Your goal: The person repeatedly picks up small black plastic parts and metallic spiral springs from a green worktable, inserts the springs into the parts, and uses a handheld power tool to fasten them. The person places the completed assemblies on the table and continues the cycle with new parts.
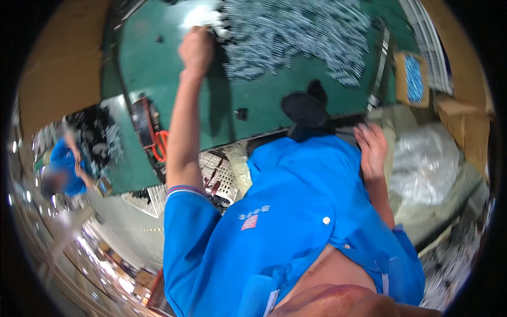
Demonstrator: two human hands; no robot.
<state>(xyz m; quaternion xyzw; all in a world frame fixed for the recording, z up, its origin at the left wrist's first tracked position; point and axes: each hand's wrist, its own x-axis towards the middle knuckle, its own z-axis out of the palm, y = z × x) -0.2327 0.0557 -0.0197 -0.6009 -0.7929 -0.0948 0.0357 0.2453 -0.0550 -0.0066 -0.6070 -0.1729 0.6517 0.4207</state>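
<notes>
The left hand (196, 50) was closed on a white cloth (203, 16) at the far side of the green tabletop (158, 68), beside a heap of small metal parts (296, 37). The cloth looked soft and light, probably best bunched in the fist. The right hand (372, 148) hung open, holding nothing.

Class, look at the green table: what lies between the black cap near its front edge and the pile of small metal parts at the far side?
In the head view, only bare green tabletop lies between the black cap and the metal parts pile; the cap's shadow falls on it.
</notes>
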